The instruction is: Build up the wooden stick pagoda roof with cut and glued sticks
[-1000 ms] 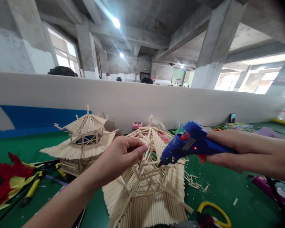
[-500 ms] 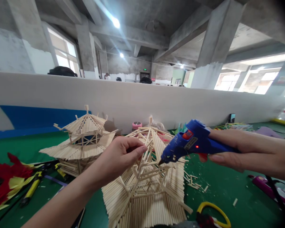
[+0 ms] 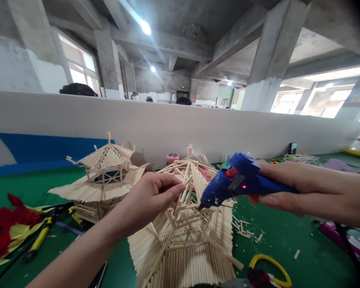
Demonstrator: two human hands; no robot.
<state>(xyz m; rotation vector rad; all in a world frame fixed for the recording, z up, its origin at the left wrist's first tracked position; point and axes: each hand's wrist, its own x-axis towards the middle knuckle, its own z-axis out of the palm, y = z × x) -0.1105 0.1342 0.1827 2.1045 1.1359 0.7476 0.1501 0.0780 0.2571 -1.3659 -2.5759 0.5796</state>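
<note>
My right hand is closed around the handle of a blue hot glue gun with its red light lit. The nozzle points down and left, at the upper frame of a pavilion model built of thin wooden sticks; whether it touches cannot be told. My left hand reaches in from the lower left, thumb and forefinger pinched on a thin wooden stick at the model's upper tier. The fingertips partly hide that spot. The model has a partly covered peaked roof above a broad, slatted lower roof.
A second stick pavilion stands at the left. Red cloth-like petals and a yellow-black cutter lie beside it. At the right are cut stick pieces, a yellow-handled tool and a purple tool. A white partition runs behind.
The glue gun and my right hand have shifted slightly left, bringing the nozzle a little further along the model's frame. My left hand keeps its place.
</note>
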